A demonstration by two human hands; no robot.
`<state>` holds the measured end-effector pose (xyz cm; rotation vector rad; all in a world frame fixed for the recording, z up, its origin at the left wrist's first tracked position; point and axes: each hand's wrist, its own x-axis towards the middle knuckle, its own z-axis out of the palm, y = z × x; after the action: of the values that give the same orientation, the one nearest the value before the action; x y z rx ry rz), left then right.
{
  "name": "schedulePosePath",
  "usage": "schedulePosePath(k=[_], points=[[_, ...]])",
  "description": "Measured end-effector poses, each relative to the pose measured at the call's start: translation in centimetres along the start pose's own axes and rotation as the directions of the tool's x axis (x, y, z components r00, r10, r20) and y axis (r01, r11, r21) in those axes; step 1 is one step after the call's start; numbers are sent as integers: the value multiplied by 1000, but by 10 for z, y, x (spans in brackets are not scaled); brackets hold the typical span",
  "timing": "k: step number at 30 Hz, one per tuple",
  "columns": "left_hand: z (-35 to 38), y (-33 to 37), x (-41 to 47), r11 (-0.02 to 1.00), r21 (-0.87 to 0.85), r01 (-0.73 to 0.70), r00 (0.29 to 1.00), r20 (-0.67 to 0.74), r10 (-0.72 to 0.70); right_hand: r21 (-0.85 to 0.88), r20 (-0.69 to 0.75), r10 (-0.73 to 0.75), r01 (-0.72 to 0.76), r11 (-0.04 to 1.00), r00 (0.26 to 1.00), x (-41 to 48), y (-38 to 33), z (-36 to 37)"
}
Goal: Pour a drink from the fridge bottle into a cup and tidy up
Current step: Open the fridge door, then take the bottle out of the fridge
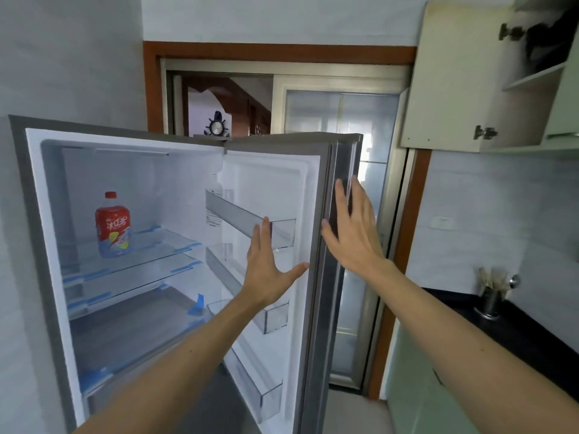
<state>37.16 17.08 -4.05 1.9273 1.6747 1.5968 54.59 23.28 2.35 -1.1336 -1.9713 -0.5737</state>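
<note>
Closest in, the left forearm (188, 355) and the right forearm (470, 333) reach up and forward from the bottom of the view toward the open fridge. The left hand (269, 270) is flat and released, fingers straight and together, thumb splayed wide. It sits over the white inner lining of the fridge door (326, 308), its fingertips up by the top door bin (244, 219). From here I can't quite tell whether the palm presses the lining or hangs just off it. The right hand (351, 233) is just as loose, fingers straight and pointing up, laid along the steel outer edge of that door with the thumb toward the lining. Neither hand grasps anything.

The bottle (112, 227) stands upright, well apart from both hands, deep in the fridge (34, 245) on the left part of the upper glass shelf (156, 245). It has a red cap and a label that is red above and pale blue below. Another glass shelf lies just beneath, with blue tape at its corners, and a drawer sits under that. The door stands swung out to the right, with more clear bins down its inside.

Beyond the fridge top is a wood-framed doorway with a frosted sliding door (344, 120), and a wheel-shaped ornament (216, 126) shows through the opening. To the right a wall cupboard door (454, 89) hangs open above a dark counter (532, 333), where a metal utensil holder (490, 300) stands near the wall.
</note>
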Motion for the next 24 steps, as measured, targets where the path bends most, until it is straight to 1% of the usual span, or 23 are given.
schedulePosePath(k=[6, 8, 10, 12, 15, 24], points=[[47, 10, 18, 1000, 22, -15, 997, 75, 13, 47, 210, 27, -38, 998, 977, -4, 42, 12], [61, 15, 25, 999, 35, -8, 995, 99, 5, 94, 274, 27, -55, 994, 961, -4, 53, 15], [75, 19, 33, 999, 41, -2, 992, 123, -3, 170, 329, 48, -109, 979, 943, -2, 64, 16], [88, 21, 40, 999, 48, 5, 989, 146, -12, 225, 355, 72, -160, 961, 932, 3, 73, 17], [103, 23, 50, 997, 73, 0, 985, 172, -13, 242, 378, 90, -192, 951, 921, 10, 85, 19], [129, 23, 64, 990, 139, -18, 986, 169, -6, 266, 413, 69, -193, 944, 908, 23, 120, 33]])
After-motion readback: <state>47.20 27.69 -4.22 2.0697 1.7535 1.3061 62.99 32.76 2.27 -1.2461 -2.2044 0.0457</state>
